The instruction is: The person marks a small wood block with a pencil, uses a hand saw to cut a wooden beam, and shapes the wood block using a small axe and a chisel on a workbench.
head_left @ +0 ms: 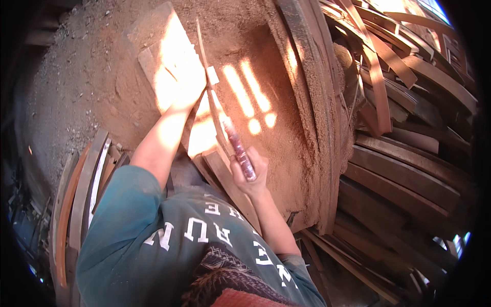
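Observation:
My right hand (253, 169) is closed around the reddish-purple, glossy handle (237, 145) of a tool. The tool's far part is washed out by sunlight, so its kind is unclear. My left hand (188, 84) lies farther forward, in bright sun over a pale wooden board (148, 56); glare hides its fingers. Along that hand's right side runs a thin, slightly curved strip of wood (200, 38), pointing away from me. A small white piece (213, 75) sits against the strip, just right of the left hand.
Sawdust (286, 138) covers the surface ahead, with a long raised wooden edge (312, 102) on its right. Beyond it are heaped curved wooden pieces (404, 169). More curved strips (76, 204) stand at my left. A plank (225, 179) lies close to my body.

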Demonstrator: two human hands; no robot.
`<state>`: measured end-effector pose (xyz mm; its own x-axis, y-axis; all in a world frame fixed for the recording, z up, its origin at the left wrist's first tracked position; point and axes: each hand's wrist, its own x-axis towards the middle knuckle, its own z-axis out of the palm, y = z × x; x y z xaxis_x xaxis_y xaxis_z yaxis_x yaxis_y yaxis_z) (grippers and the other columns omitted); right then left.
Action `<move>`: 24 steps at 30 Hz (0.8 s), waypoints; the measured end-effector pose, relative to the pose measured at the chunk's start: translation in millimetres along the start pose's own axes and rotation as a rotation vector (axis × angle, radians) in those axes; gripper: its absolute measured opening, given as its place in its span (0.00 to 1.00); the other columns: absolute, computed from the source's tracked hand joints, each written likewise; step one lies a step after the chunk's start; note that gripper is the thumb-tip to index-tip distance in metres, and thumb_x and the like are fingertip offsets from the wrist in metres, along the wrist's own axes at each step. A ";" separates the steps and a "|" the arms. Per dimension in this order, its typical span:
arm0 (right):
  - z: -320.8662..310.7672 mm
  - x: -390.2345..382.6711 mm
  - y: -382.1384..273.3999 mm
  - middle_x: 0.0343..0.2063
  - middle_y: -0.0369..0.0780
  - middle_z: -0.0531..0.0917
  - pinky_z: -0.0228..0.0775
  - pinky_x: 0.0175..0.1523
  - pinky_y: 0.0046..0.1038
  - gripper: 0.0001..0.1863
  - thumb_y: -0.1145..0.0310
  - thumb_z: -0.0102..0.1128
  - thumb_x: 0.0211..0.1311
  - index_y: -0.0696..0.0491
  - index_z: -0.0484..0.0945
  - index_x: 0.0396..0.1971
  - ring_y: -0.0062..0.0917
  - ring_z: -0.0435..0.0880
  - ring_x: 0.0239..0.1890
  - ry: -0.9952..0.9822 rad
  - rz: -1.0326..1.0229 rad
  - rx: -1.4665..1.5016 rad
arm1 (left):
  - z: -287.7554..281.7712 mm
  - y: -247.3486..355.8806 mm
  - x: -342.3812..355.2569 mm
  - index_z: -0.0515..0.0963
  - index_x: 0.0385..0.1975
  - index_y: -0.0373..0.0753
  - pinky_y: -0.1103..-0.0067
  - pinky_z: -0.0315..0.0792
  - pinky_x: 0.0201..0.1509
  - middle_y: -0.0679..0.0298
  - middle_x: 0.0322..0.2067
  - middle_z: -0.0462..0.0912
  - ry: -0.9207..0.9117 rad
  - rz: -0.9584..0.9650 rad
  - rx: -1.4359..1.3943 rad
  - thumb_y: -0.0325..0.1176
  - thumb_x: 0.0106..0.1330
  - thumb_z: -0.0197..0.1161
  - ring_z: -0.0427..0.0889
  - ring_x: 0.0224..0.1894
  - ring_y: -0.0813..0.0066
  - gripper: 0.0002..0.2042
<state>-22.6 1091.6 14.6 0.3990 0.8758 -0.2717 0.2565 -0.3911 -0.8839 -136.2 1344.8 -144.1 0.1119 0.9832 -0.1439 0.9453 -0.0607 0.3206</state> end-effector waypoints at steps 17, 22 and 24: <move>-0.8 8.9 12.9 0.16 0.43 0.75 0.67 0.25 0.32 0.10 0.79 0.68 0.56 0.57 0.74 0.23 0.33 0.78 0.16 0.001 -0.053 -0.001 | 12.5 -3.2 8.9 0.70 0.69 0.43 0.54 0.58 0.73 0.53 0.68 0.71 0.008 -0.030 0.078 0.44 0.80 0.46 0.68 0.70 0.56 0.23; -69.4 -30.1 -50.9 0.16 0.42 0.75 0.69 0.25 0.30 0.07 0.80 0.68 0.53 0.55 0.77 0.23 0.31 0.79 0.15 -0.046 0.050 -0.117 | 17.7 -5.2 9.8 0.69 0.70 0.44 0.53 0.56 0.73 0.54 0.69 0.70 -0.001 -0.045 0.110 0.45 0.80 0.46 0.66 0.71 0.56 0.23; -94.0 -48.8 -65.6 0.17 0.42 0.75 0.70 0.25 0.29 0.06 0.80 0.67 0.52 0.56 0.79 0.23 0.30 0.79 0.15 -0.053 0.043 -0.161 | 16.1 -6.0 9.1 0.69 0.70 0.45 0.52 0.55 0.74 0.54 0.69 0.69 0.000 -0.054 0.114 0.45 0.80 0.46 0.65 0.71 0.56 0.23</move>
<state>23.9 1048.0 121.6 0.3669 0.8691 -0.3316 0.3795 -0.4653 -0.7997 -135.9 1351.3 -162.4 0.0605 0.9855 -0.1584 0.9786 -0.0272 0.2041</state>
